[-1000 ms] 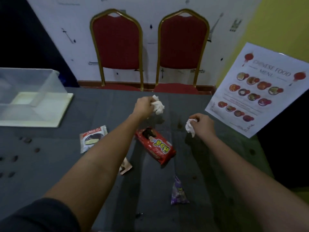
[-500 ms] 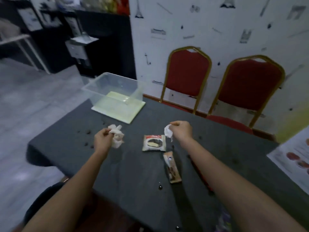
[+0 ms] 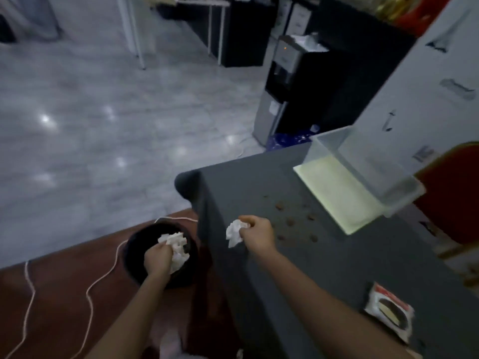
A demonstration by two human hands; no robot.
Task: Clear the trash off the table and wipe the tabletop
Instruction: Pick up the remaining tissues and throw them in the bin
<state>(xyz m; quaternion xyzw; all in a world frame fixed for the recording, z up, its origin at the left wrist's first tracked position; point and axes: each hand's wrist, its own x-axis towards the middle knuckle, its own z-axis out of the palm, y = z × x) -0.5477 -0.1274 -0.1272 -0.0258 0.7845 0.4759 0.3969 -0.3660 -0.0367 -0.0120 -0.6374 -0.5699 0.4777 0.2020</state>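
L hand (image 3: 157, 257) w/ crumpled tissue (image 3: 177, 246) over black bin (image 3: 137, 252)

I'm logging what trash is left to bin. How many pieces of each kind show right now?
Crumpled tissues: 2, one in the left hand over the black bin, one in the right hand
Snack wrappers: 1 on the table
Total: 3

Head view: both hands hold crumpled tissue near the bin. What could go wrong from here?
1. The right hand holds its tissue wad over the table edge, not over the black bin; released there, it would likely miss.
2. The left hand has a large tissue wad over the bin; loose ends might catch its rim.
3. The snack wrapper and brown crumbs could be overlooked.
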